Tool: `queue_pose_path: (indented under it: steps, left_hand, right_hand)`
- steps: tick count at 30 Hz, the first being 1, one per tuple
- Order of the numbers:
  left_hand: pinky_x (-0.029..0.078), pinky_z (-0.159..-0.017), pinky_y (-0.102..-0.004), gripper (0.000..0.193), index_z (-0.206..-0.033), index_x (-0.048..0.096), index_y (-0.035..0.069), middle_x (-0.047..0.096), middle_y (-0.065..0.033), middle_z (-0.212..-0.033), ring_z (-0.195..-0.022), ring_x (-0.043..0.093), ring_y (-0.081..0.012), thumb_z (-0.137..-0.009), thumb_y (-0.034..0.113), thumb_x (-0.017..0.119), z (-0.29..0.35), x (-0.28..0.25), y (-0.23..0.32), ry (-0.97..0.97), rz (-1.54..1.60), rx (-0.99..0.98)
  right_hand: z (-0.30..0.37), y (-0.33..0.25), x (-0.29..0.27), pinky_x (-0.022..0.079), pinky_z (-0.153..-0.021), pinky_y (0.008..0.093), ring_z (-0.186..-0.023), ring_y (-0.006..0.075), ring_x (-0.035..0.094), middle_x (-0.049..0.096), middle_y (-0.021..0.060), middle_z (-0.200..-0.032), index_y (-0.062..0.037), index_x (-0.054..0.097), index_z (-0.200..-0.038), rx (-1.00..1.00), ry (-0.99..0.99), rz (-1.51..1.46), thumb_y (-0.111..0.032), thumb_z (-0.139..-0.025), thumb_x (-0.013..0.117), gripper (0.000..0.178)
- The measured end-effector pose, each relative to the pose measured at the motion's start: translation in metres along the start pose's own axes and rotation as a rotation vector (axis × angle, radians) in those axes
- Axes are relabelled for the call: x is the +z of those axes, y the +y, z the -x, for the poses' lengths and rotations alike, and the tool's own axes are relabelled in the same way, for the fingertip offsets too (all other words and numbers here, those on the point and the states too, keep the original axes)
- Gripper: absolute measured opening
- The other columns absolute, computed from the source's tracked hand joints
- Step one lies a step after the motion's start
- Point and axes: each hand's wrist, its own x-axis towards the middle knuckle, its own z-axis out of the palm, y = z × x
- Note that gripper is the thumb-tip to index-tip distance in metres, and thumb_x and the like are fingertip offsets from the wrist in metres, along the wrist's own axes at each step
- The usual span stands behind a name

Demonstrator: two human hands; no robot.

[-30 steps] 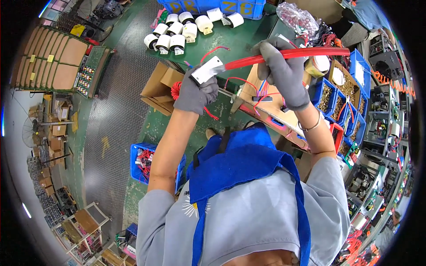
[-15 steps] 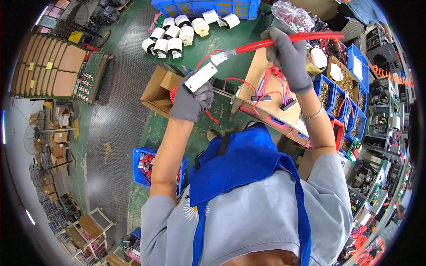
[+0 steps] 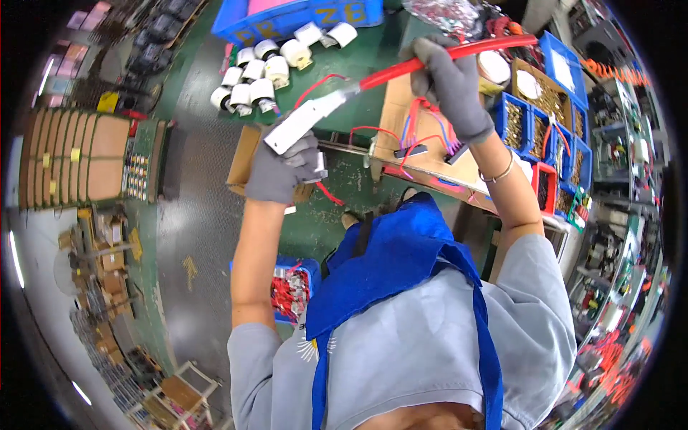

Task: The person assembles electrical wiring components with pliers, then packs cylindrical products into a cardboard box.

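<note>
My left hand [image 3: 283, 168], in a grey glove, is closed around a white oblong part [image 3: 288, 135]. Its flat white face is turned up, with a small hole near one end. Red wire [image 3: 330, 193] hangs below this hand, and a metallic piece shows by its fingers. In my gloved right hand [image 3: 450, 89] is a long red-handled tool [image 3: 390, 74], apparently a brush, gripped around its handle. The tool's pale tip [image 3: 345, 94] meets or overlaps the far end of the white part; whether they touch I cannot tell.
Several white cylindrical parts [image 3: 276, 70] stand on the green table before a blue crate [image 3: 294, 18]. Wires with black connectors [image 3: 411, 152] lie on a cardboard-topped bench at right, beside blue bins [image 3: 514, 125] of small parts. An open cardboard box [image 3: 242, 154] sits behind my left hand.
Both hands have shifted left in the picture as the view turned. The tool's tip has come further over the white part, which now points more toward the tool.
</note>
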Motion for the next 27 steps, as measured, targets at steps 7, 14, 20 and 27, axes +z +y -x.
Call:
queue_pose_path:
  steps: [7, 14, 20, 27]
  left_hand:
    - [0.029, -0.031, -0.0236, 0.026, -0.095, 0.057, 0.004, 0.050, -0.0024, -0.058, -0.039, 0.034, -0.0090, -0.097, 0.025, 0.043, -0.055, 0.075, 0.025, -0.019, -0.353, -0.211]
    - [0.037, -0.036, -0.0168, 0.038, -0.120, 0.051, 0.002, 0.061, -0.0107, -0.100, -0.059, 0.056, -0.0089, -0.094, 0.030, 0.050, -0.163, 0.153, 0.044, -0.287, -1.005, -0.092]
    - [0.051, -0.069, -0.0260, 0.040, -0.110, 0.058, 0.005, 0.062, -0.0058, -0.096, -0.080, 0.060, -0.0121, -0.087, 0.037, 0.061, -0.251, 0.112, 0.023, -0.506, -1.575, -0.220]
    - [0.052, -0.066, -0.0274, 0.040, -0.106, 0.061, 0.004, 0.064, -0.0044, -0.090, -0.076, 0.062, -0.0125, -0.085, 0.038, 0.066, -0.257, -0.039, -0.074, -0.301, -1.408, -0.823]
  right_hand:
    - [0.042, -0.019, -0.141, 0.023, -0.040, 0.0216, -0.040, 0.0057, 0.029, 0.037, -0.0029, -0.050, 0.0002, 0.059, -0.096, -0.180, 0.467, -0.246, -0.029, -0.097, 0.042, 0.033]
    - [0.127, -0.035, -0.210, 0.018, -0.039, 0.0209, -0.040, 0.0039, 0.023, 0.032, -0.0058, -0.051, -0.0026, 0.058, -0.096, -0.268, 0.815, -0.305, -0.032, -0.097, 0.043, 0.033]
    - [0.168, -0.046, -0.239, 0.018, -0.037, 0.0198, -0.037, 0.0037, 0.021, 0.029, -0.0060, -0.050, -0.0014, 0.055, -0.090, -0.264, 0.953, -0.305, -0.030, -0.097, 0.043, 0.032]
    - [0.180, -0.042, -0.266, 0.021, -0.034, 0.0181, -0.035, 0.0024, 0.023, 0.028, -0.0062, -0.048, 0.0000, 0.053, -0.090, -0.340, 0.715, -0.454, -0.029, -0.098, 0.043, 0.032]
